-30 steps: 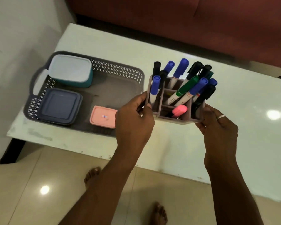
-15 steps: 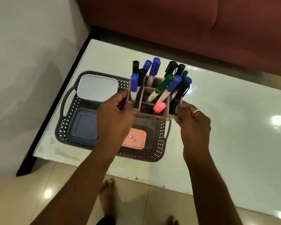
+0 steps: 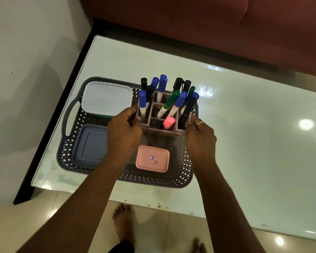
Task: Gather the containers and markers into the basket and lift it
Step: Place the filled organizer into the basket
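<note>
We find the white container (image 3: 107,98), blue container (image 3: 91,145) and pink container (image 3: 152,158) in the basket (image 3: 153,181). The left hand (image 3: 124,132) and right hand (image 3: 201,136) clasp the marker holder (image 3: 171,131) at its far right; whether it is seated, we cannot tell. Lifting remains.

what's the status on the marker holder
Left grip, right grip on marker holder, over basket. White box, blue box, pink box inside, clear of it.

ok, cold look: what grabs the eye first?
The marker holder, full of blue, black and green markers, gripped between left hand and right hand over the grey basket. Then the pink container at the basket's near side, with the white-lidded container and blue container along its left end.
</note>
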